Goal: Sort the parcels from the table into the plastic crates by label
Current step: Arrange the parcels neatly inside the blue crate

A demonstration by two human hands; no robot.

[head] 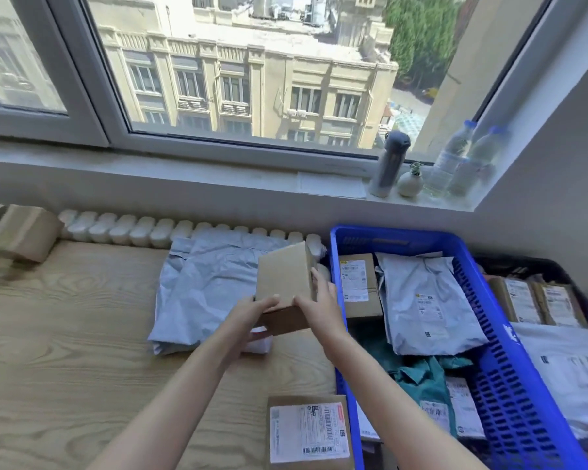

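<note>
Where the wooden table (65,317) meets the lower edge of view, a labelled cardboard parcel (308,432) lies flat, label up, just beside the blue plastic crate (510,368). Beyond it, the left hand (252,313) and right hand (319,307) both grasp a plain small cardboard box (286,279), fingers curled round its lower corner and right edge. The box is held tilted above grey poly mailers (204,286) lying on the table, left of the crate. Inside the crate lie a labelled brown box (357,286), a grey mailer (421,300) and a teal mailer (421,374). A dark crate (557,266) to the right holds further labelled parcels. Farther back, a white radiator (150,228) runs below the windowsill (218,178), which carries a grey flask (389,164), a small vase (409,183) and water bottles (455,161).
</note>
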